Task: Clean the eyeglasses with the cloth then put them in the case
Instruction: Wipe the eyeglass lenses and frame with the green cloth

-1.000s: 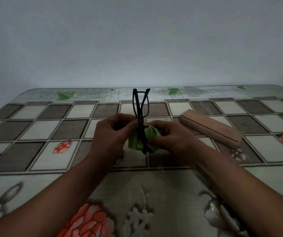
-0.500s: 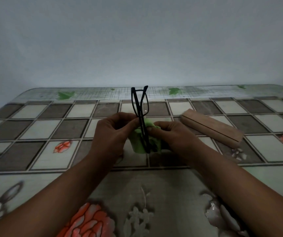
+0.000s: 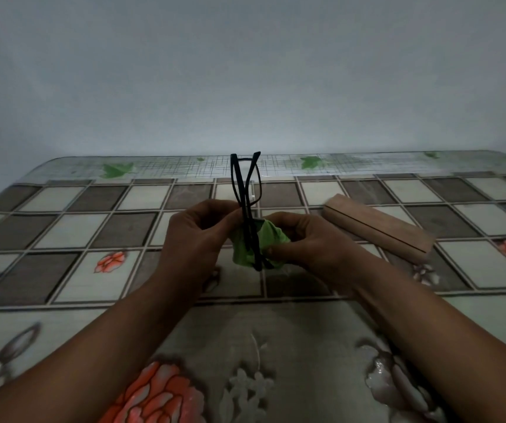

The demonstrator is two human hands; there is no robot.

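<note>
You hold the black thin-framed eyeglasses (image 3: 247, 190) upright in front of you, above the table, between your two hands. The glasses are folded, and you see them from the edge, with the two temple arms crossing near the top.

Your left hand (image 3: 196, 236) has the fingers curled, and its thumb and fingertips pinch the frame around its middle. Your right hand (image 3: 306, 242) is also curled; its thumb and fingers are clamped on the crumpled green cleaning cloth (image 3: 267, 239) and press it against the lower part of the glasses. The cloth shows on both sides of the frame, so it is folded around the lower lens. The upper lens stands free above your hands.

The long brown eyeglass case (image 3: 377, 227) lies flat on the table, just to the right of your right hand and apart from it. It is closed, with a dark seam line running along its length.

The table (image 3: 62, 227) is covered with a glossy sheet printed with grey and cream squares, orange flowers and green leaves. Behind it is a plain pale wall (image 3: 245, 71).
</note>
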